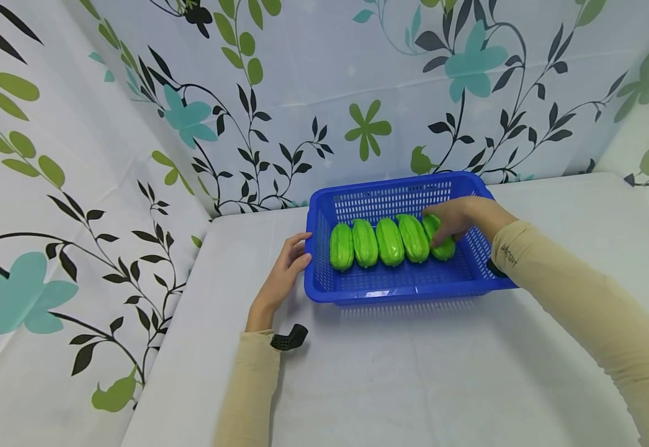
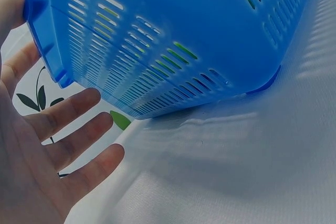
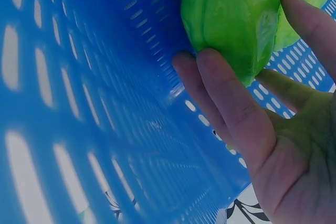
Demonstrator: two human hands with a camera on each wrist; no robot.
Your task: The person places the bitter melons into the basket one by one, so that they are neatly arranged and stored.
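In the head view, a blue plastic basket (image 1: 377,292) contains a row of bright green, ridged, oblong vegetables (image 1: 389,242). My right hand (image 1: 458,217) reaches in at the right end and grips the last vegetable (image 1: 443,248) of the row. The right wrist view shows the thumb on one side of this glossy vegetable (image 3: 231,19) and fingers on the other. My left hand (image 1: 282,273) touches the basket's left rim with thumb and index finger. Its other fingers (image 2: 79,145) spread loosely beside the slotted wall in the left wrist view.
The basket stands on a white cloth-covered table (image 1: 369,372), near its back edge. Behind it hangs a white curtain (image 1: 302,93) printed with leaves, flowers and birds, which continues along the left side. A black wrist device (image 1: 290,338) sits on the left sleeve.
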